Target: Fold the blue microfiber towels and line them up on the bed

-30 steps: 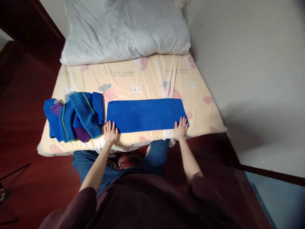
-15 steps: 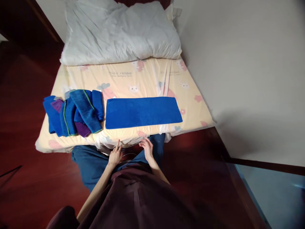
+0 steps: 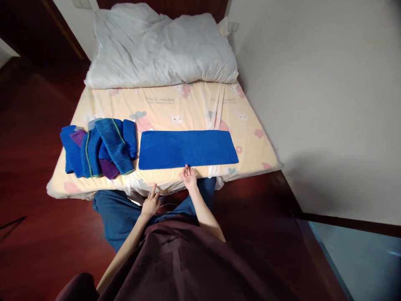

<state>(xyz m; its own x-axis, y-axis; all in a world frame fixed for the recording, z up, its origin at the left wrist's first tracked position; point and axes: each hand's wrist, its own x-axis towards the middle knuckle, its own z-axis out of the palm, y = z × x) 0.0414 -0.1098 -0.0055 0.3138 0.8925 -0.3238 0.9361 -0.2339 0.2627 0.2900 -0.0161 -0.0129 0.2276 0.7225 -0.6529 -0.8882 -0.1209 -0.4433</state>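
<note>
A blue towel (image 3: 188, 149) lies flat as a long rectangle on the bed (image 3: 175, 92), near its front edge. Just below the towel's near edge is my right hand (image 3: 189, 177), palm turned up and fingers apart, holding nothing. Its fingertips reach close to the cloth; I cannot tell whether they touch. My left hand (image 3: 151, 205) rests low by my lap, in front of the bed's edge, with fingers stretched out and nothing in them. Left of the flat towel sits a loose pile of blue and purple towels (image 3: 100, 148), some with green trim.
A large pale grey pillow or folded quilt (image 3: 166, 50) spans the back of the bed. A plain wall (image 3: 319, 104) runs along the right side. Dark red floor (image 3: 46, 242) shows on the left, with a thin black rod (image 3: 13, 222) at the edge.
My right hand has moved forward, up to the near edge of the flat towel, and its palm now faces up. My left hand stays nearly in place. The view has tilted slightly upward.
</note>
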